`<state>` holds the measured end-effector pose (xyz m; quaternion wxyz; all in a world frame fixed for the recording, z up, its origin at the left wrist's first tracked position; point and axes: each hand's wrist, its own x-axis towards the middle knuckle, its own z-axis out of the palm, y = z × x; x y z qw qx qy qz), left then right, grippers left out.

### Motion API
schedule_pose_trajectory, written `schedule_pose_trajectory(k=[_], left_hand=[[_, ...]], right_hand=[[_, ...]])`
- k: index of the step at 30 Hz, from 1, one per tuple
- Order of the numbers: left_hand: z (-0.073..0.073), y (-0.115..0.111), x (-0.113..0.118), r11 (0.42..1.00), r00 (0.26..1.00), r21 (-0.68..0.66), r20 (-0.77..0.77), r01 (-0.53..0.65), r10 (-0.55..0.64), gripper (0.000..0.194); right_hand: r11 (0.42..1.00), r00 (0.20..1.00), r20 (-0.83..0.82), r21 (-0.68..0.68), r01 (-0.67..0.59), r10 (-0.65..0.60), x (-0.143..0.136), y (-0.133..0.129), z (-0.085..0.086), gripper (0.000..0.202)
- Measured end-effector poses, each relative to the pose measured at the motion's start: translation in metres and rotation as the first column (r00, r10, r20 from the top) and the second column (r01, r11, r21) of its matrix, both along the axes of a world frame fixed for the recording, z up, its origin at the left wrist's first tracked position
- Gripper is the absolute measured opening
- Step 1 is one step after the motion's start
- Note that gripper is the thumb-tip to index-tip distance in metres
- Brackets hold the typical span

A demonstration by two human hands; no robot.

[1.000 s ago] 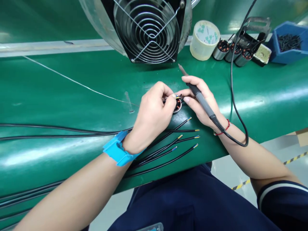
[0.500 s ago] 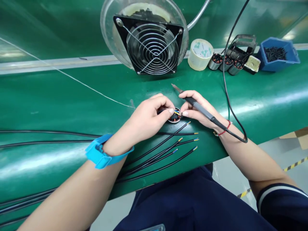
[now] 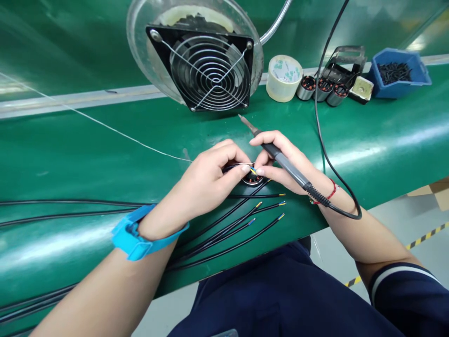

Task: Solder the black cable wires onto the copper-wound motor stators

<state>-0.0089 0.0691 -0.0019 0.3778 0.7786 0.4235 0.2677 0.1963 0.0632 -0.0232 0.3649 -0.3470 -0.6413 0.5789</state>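
My left hand [image 3: 210, 180], with a blue strap [image 3: 147, 236] at its wrist, pinches a black cable near its bared yellow and blue wires [image 3: 253, 171]. A thin solder wire [image 3: 133, 139] also runs into this hand from the left. Directly below the fingertips sits a small round motor stator [image 3: 253, 180] with copper windings, partly hidden. In my right hand [image 3: 280, 175] lies a soldering iron [image 3: 289, 168], its tip pointing up and left, away from the stator. The right thumb and fingertips touch the wire ends at the same time.
Several black cables [image 3: 231, 241] with bared ends lie in front of the hands. A fan [image 3: 215, 79] stands behind. Along the back are a tape roll [image 3: 284, 78], three stators [image 3: 322, 89], a small yellowish block [image 3: 362, 89] and a blue bin [image 3: 394, 89] of black pieces. The iron's cord [image 3: 317, 107] loops at right.
The view has shifted, so the background sits further left. My right fingertips have come closer to the left ones at the wires. The iron stays in the right hand.
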Motion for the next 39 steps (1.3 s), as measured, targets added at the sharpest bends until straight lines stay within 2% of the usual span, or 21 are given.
schedule_pose_trajectory(k=[3, 8, 15, 19, 27, 32, 39], left_hand=[[0.0, 0.001, -0.001, 1.0, 1.0, 0.002, -0.002, -0.003, 0.003, 0.017], [0.0, 0.001, -0.002, 1.0, 1.0, -0.011, 0.002, -0.007, 0.007, 0.016], [-0.001, 0.002, 0.0, 0.988, 0.996, -0.134, 0.029, -0.076, 0.081, 0.017], [0.002, 0.002, 0.0, 0.976, 0.991, -0.181, 0.037, -0.119, 0.128, 0.015], [0.001, 0.003, -0.002, 0.97, 0.987, -0.193, 0.038, -0.146, 0.157, 0.015], [0.0, 0.003, -0.002, 0.971, 0.987, -0.188, 0.026, -0.151, 0.158, 0.015], [-0.004, 0.003, -0.001, 0.982, 0.992, -0.153, 0.037, -0.112, 0.119, 0.019]], right_hand=[[0.999, 0.999, 0.033, 0.029, 0.033, -0.034, -0.003, -0.003, 0.001, 0.04], [0.978, 0.982, 0.132, 0.177, 0.11, -0.134, -0.006, -0.007, -0.001, 0.041], [0.986, 0.994, 0.102, 0.164, 0.03, -0.048, -0.002, -0.006, -0.007, 0.05], [0.98, 0.981, 0.151, 0.174, 0.098, -0.125, -0.007, -0.007, -0.01, 0.048], [0.94, 0.961, 0.116, 0.267, 0.214, -0.251, -0.01, -0.008, -0.017, 0.047], [0.927, 0.964, 0.076, 0.302, 0.221, -0.254, -0.008, -0.008, -0.017, 0.044], [0.95, 0.962, 0.118, 0.227, 0.214, -0.246, -0.009, -0.006, -0.013, 0.041]])
